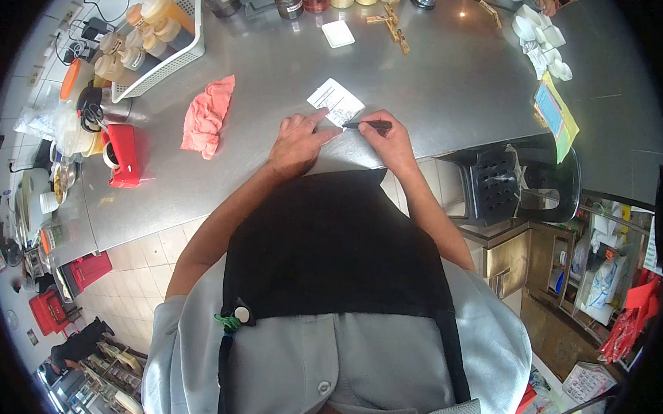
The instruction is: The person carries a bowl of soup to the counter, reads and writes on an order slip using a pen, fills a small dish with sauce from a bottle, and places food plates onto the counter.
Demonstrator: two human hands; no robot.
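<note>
A small white printed slip of paper lies on the steel counter just beyond the black apron. My left hand rests flat at its near left edge, thumb and fingers spread, with fingertips touching the paper. In my right hand is a dark pen, pinched between thumb and fingers. The pen's tip points left and meets the slip's lower right part. Any writing under the tip is too small to read.
A crumpled pink cloth and a red tape dispenser lie left, near a white basket of squeeze bottles. Beyond the slip are a small white dish and wooden clothespins. A black stool stands right, below the counter edge.
</note>
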